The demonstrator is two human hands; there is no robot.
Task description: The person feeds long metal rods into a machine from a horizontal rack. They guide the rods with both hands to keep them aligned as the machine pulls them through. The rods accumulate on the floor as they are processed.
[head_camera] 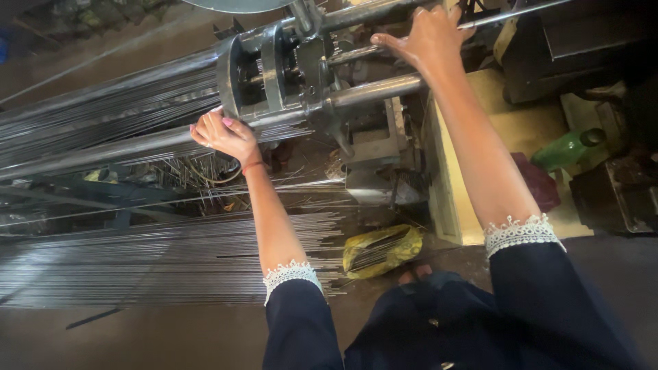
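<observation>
Left hand (223, 135): fingers curled narrow, tips pinched on thin steel rods (103, 113) where they enter the machine's round metal head (264, 72); hand sits just below and left of that head, touching the rod bundle. Right hand (428, 38): open wide, palm pressed flat on a thick horizontal steel bar (373, 90) region, fingers spread over the upper rail, well right of the head. Rods run leftward from the left hand in a long fan. Below, a second stack of cut rods (164, 264) lies on the floor. Yellow bag (382, 249) near the feet. Green bottle (565, 149) on the bench at right
</observation>
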